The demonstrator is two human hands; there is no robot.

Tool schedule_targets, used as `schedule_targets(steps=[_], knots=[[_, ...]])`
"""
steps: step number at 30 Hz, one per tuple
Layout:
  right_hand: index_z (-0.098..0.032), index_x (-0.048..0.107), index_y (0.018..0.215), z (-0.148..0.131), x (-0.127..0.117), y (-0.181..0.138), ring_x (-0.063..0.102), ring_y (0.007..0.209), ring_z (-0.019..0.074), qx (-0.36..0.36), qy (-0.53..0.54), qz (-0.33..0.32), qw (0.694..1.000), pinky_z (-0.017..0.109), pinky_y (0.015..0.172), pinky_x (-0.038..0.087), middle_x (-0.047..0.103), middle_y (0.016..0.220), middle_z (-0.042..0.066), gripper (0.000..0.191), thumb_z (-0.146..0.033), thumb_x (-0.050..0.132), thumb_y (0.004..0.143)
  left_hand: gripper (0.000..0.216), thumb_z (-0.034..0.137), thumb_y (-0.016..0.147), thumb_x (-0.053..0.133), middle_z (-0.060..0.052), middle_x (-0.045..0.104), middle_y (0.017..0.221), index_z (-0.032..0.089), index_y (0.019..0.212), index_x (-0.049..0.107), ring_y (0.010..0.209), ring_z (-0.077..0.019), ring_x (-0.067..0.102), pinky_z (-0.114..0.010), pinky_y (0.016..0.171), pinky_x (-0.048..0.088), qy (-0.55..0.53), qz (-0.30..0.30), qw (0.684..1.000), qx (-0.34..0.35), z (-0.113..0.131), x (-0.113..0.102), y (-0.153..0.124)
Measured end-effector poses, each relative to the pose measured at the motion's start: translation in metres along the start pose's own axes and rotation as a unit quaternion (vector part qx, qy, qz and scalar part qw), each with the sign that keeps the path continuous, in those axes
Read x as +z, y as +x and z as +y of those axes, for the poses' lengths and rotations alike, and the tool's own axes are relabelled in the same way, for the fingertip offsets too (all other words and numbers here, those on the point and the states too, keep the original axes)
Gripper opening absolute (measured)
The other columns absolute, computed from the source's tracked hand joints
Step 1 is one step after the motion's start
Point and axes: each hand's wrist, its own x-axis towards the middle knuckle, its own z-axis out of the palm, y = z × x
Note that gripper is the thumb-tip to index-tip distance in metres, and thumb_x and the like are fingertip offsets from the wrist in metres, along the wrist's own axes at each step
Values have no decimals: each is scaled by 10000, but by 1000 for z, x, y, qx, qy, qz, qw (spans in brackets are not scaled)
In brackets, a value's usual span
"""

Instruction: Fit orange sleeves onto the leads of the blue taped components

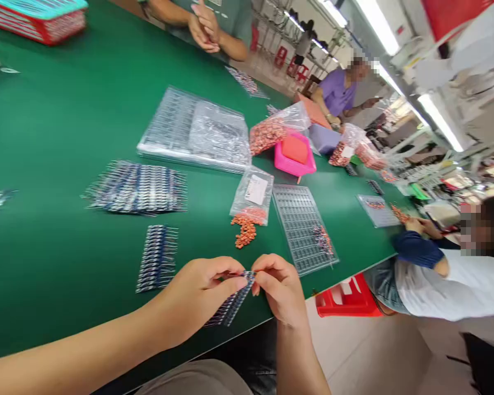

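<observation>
Strip of wired parts sits at the table's near edge, pinched by the left hand while the right hand pinches its far end, apparently mid-adjustment, the next move calling for steady, fine fingertip control.

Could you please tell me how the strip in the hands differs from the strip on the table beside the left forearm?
The held strip is in the left hand and right hand; the table strip lies on the green table. The left hand partly hides the held strip, while the table strip shows almost whole. Both show thin pins and a dark band.
</observation>
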Motion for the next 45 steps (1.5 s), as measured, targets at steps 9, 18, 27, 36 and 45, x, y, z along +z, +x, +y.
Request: schedule_targets(steps=[9,18,27,36,45], knots=[[-194,732,748,-3,2,3,554,468,100,33,46,-45,997,235,462,406,672,643,-13,233,-391,848,703,346,505,879,575,-3,583,712,207,791,727,675,-165,483,-249,617,405,-10,-56,998,38,-11,5,0],[-212,709,955,-49,-100,-16,659,840,191,-170,-440,271,839,311,751,516,718,921,51,206,-386,610,909,351,539,830,651,17,559,713,199,744,653,715,-166,489,-259,677,400,-88,-9,996,6,-23,0,13],[-182,736,880,-65,-190,5,657,756,233,-128,-579,293,750,370,718,507,739,901,93,273,-420,611,837,339,535,800,682,19,588,742,197,784,667,743,-173,509,-280,721,390,-124,16,992,-10,-28,0,20],[-241,701,1030,-30,-80,-15,649,802,188,-174,-548,169,801,296,693,503,707,983,48,186,-350,579,943,286,456,805,625,46,496,707,180,785,556,701,-147,443,-279,684,349,-154,29,988,-7,-12,2,15],[-221,665,1123,-6,-3,25,670,860,187,-209,-566,34,797,298,736,544,666,1031,73,224,-177,518,960,256,454,855,534,46,510,675,216,787,470,690,-174,504,-306,675,373,-181,99,978,-7,-13,-5,16]])
